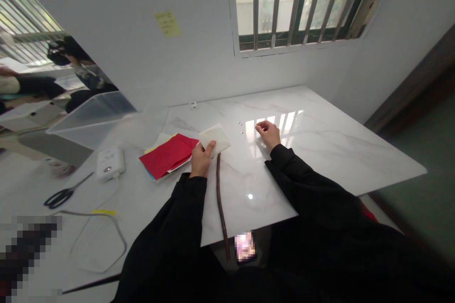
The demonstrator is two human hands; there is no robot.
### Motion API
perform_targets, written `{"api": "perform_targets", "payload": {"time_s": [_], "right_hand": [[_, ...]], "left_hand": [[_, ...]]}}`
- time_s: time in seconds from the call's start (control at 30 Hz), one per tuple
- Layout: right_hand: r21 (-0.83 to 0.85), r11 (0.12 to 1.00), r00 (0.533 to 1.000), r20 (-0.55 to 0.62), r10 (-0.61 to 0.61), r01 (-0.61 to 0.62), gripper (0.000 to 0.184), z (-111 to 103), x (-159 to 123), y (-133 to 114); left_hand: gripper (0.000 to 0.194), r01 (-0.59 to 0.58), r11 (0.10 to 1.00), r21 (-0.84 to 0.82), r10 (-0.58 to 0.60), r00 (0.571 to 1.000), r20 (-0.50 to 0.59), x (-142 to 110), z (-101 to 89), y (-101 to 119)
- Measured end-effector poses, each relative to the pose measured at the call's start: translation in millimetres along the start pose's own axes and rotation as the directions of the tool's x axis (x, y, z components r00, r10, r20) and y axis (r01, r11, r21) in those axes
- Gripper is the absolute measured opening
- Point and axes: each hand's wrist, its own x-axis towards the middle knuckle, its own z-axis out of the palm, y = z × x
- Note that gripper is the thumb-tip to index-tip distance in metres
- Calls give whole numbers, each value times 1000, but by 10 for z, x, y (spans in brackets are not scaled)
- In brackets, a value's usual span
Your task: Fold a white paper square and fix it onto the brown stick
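Note:
My left hand [202,158] is closed on a cream envelope [217,135], thumb on top and fingers underneath. The envelope is tilted just above the table, beside a stack of coloured paper with a red sheet [167,156] uppermost. To the right, my right hand [269,133] is over the white marbled table [320,151], thumb and fingertips brought together in a pinch. Whatever lies between those fingertips is too small to tell. A few tiny shiny pieces [239,123] lie on the table between the hands. A long thin brown stick [220,199] runs from beneath the envelope past the table's front edge.
On the left are black-handled scissors [62,196], a white power strip [110,163], a grey cable [119,232] and a clear plastic bin [95,116]. A small white ring [193,104] lies by the wall. A phone [245,247] is below the table edge. Another person [85,66] sits far left.

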Motion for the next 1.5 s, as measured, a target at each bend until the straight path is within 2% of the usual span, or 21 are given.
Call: {"api": "perform_targets", "payload": {"time_s": [0.13,0.23,0.33,0.5,0.73,0.87,0.97,1.1,1.17,1.27,1.4,1.5], "right_hand": [[-173,981,990,130,-64,86,23,95,-28,65],[-242,956,973,196,-120,167,31,215,-36,39],[-292,930,954,259,-149,224,27,322,-17,-16],[-318,916,947,283,-155,245,24,435,48,-77],[-283,920,940,284,-189,270,11,464,118,-18],[-148,959,947,254,-199,241,9,442,107,-31],[-10,982,942,284,-180,191,7,418,64,-77],[187,981,950,292,-109,55,10,400,16,-133],[349,935,958,282,-45,-59,19,392,14,-153],[533,822,962,265,64,-201,32,373,25,-169],[627,726,950,288,124,-285,36,348,16,-177],[641,711,943,318,97,-290,37,347,-35,-200]], "left_hand": [[56,17,998,-52,-15,999,33,-14,32,-11],[54,-16,998,-66,19,999,40,-21,40,-3],[55,-45,998,-41,46,998,39,-35,47,13],[52,-49,999,15,48,998,42,-70,60,34],[50,-57,995,86,53,997,53,-98,33,76],[50,-24,997,76,20,998,60,-114,32,112],[53,17,1000,12,-18,999,47,-95,39,82],[59,55,997,-48,-52,997,56,-50,45,4],[60,53,997,-64,-48,997,67,-36,42,-19],[60,43,996,-72,-37,996,77,-29,31,-32],[57,23,999,-36,-20,997,74,-32,20,-37],[54,34,999,18,-35,997,69,-42,23,-20]]}}
